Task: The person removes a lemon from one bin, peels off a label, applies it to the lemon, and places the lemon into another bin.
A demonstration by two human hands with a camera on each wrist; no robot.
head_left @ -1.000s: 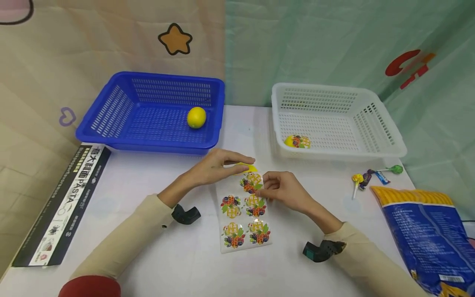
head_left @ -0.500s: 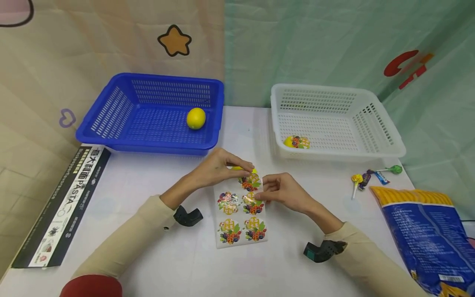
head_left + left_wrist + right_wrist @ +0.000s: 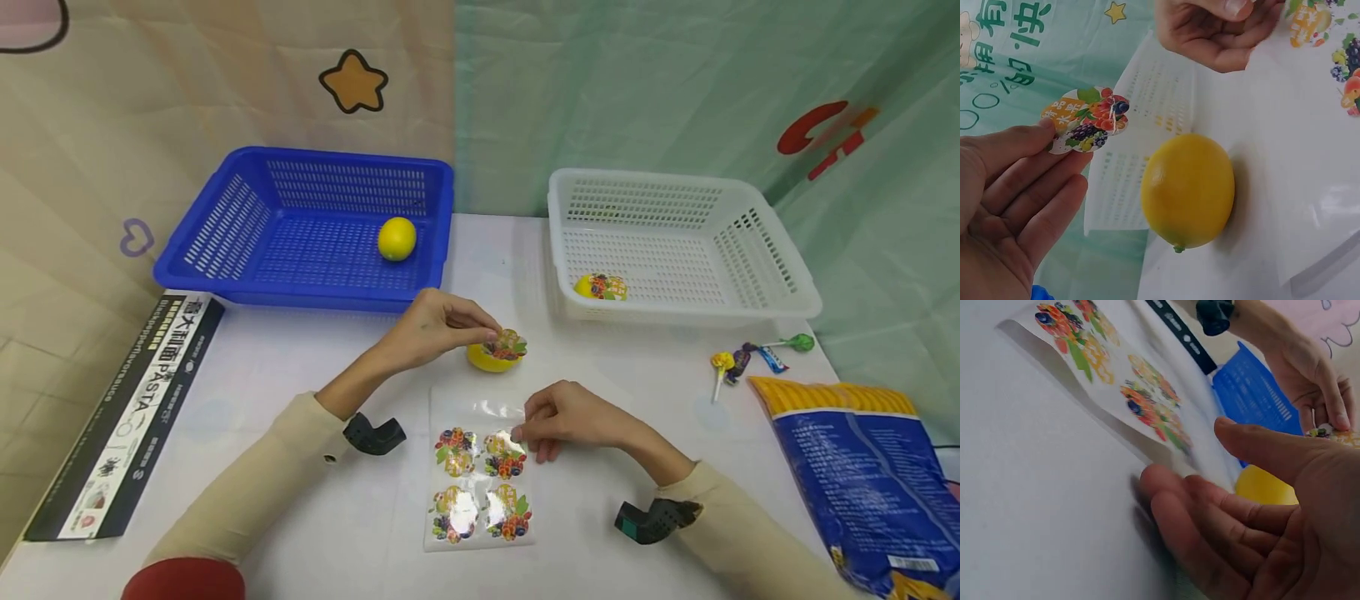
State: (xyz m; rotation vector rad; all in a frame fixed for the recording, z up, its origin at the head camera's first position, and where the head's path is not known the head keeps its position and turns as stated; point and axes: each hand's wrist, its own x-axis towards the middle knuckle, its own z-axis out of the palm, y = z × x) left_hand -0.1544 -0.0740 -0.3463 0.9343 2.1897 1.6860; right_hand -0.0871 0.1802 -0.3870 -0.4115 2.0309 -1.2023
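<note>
My left hand (image 3: 431,333) pinches a round fruit-print sticker (image 3: 1090,122) by its edge between thumb and fingertips. In the head view that sticker overlaps a yellow lemon (image 3: 491,361), which rests on the table; the left wrist view shows the lemon to one side of the hand. Closer to me lies the sticker sheet (image 3: 480,475), with several fruit stickers on its lower part and a bare upper part. At the sheet's upper right edge is my right hand (image 3: 573,417). Its thumb and loosely bent fingers stand apart in the right wrist view, fingertips right at the sheet's edge.
A blue basket (image 3: 300,296) at the back left holds another lemon (image 3: 397,239). The white basket (image 3: 690,312) at the back right holds a stickered lemon (image 3: 600,287). Wrapped candies (image 3: 738,362) and a blue bag (image 3: 862,483) lie right, a black pasta box (image 3: 127,417) left.
The left hand has peeled one sticker off the sheet and lifted it away. The right hand has drawn the sheet toward me, which uncovers the lemon.
</note>
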